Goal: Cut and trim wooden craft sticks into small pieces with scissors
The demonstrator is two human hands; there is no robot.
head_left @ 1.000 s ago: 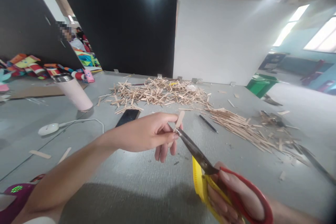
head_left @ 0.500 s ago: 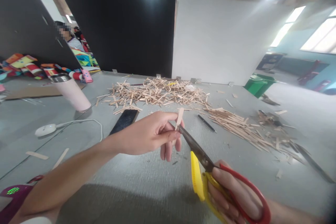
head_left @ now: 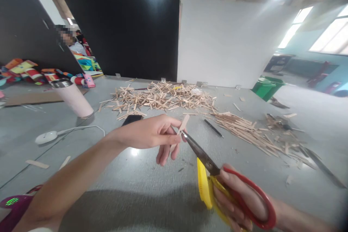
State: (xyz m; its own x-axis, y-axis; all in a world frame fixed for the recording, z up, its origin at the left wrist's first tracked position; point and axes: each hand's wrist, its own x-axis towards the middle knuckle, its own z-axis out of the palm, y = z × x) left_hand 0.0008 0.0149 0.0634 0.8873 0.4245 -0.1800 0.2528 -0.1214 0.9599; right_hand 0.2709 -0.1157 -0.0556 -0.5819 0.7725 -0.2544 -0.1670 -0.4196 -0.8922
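My left hand [head_left: 160, 136] pinches a flat wooden craft stick [head_left: 184, 123], which leans to the right above the table. My right hand [head_left: 236, 197] grips a pair of scissors [head_left: 201, 152] by its red and yellow handles. The blades meet the stick right beside my left fingertips and look nearly closed on it; whether they have cut through, I cannot make out. A yellow utility knife or similar yellow plastic piece [head_left: 204, 185] shows under the scissors, partly hidden by them.
A heap of stick pieces [head_left: 163, 96] lies at the back, with longer sticks [head_left: 247, 132] to its right. Around them are a black pen [head_left: 214, 128], a phone [head_left: 132, 119], a white mouse [head_left: 46, 137], a pink tumbler [head_left: 74, 98] and a long metal blade [head_left: 323, 166].
My left hand has shifted slightly left, and the stick in it leans further right. The scissors' blades stay at the stick, with the handles a little more to the left.
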